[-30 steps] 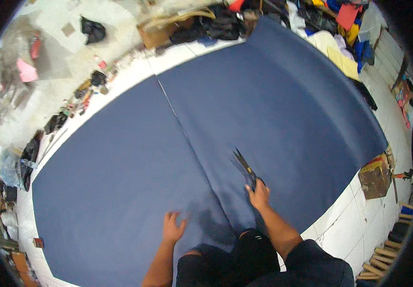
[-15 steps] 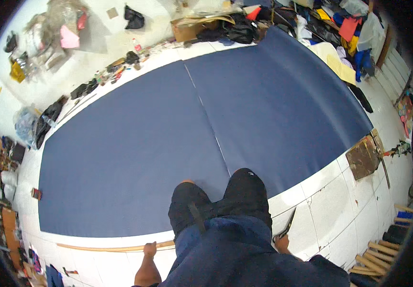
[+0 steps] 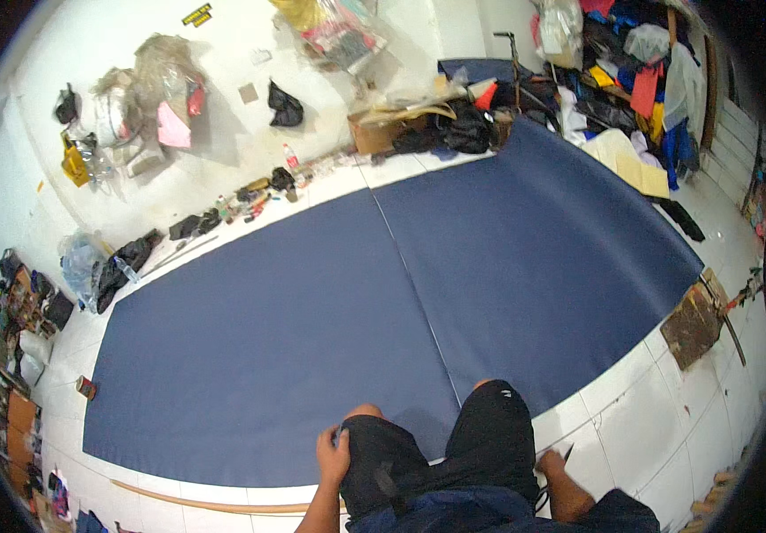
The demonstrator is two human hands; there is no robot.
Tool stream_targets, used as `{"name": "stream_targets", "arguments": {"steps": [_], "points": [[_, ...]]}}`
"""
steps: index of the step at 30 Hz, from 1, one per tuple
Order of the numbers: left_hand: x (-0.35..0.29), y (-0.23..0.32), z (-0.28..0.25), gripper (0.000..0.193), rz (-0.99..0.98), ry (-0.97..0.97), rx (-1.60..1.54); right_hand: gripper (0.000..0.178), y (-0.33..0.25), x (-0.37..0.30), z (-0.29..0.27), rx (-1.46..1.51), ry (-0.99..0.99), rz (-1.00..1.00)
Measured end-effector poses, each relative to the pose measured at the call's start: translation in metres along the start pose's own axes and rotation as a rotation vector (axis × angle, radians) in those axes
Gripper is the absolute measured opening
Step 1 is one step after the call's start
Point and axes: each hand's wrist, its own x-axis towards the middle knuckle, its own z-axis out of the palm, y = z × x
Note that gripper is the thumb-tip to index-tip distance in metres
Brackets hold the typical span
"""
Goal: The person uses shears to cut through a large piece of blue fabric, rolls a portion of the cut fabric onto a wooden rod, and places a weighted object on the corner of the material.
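Observation:
A large dark blue sheet (image 3: 294,338) lies on the tiled floor, crossed by a thin pale line (image 3: 408,266). My left hand (image 3: 333,457) is raised beside my left knee, its fingers loosely apart with nothing in them. Below that hand, a long wooden stick (image 3: 214,505) rests along the near edge of the sheet. To the right of my right knee, my right hand (image 3: 550,462) is low over the floor tiles. Scissors (image 3: 541,499) show partly behind the right wrist, with a blade tip past the hand. Whether the fingers grip them is hidden.
A brown block (image 3: 692,330) stands at the sheet's right corner, and a small can (image 3: 86,387) at its left edge. Along the far wall lie a cardboard box (image 3: 377,136), black bags (image 3: 134,266) and small clutter. Piled cloth (image 3: 618,115) fills the far right.
My left hand has left the wooden stick and come up beside my knee. My right hand has shifted from the scissors' handles toward their middle. The view has tilted up, showing more wall.

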Motion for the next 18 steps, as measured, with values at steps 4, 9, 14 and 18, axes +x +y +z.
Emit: {"name": "stream_targets", "arguments": {"steps": [4, 9, 14, 18], "points": [[0.007, 0.057, 0.014, 0.051, 0.305, -0.026, 0.142, 0.037, -0.090, 0.023, -0.121, 0.357, 0.144, -0.262], [-0.024, 0.087, 0.015, 0.057, 0.363, -0.160, 0.428, 0.056, -0.144, 0.048, -0.153, 0.120, 0.231, -0.537], [-0.046, 0.093, 0.009, 0.056, 0.278, -0.150, 0.453, 0.067, -0.141, 0.081, -0.082, -0.179, 0.462, -0.644], [-0.039, 0.117, -0.008, 0.056, 0.242, -0.273, 0.485, 0.060, -0.162, 0.080, -0.088, 0.009, 0.479, -0.603]]}}
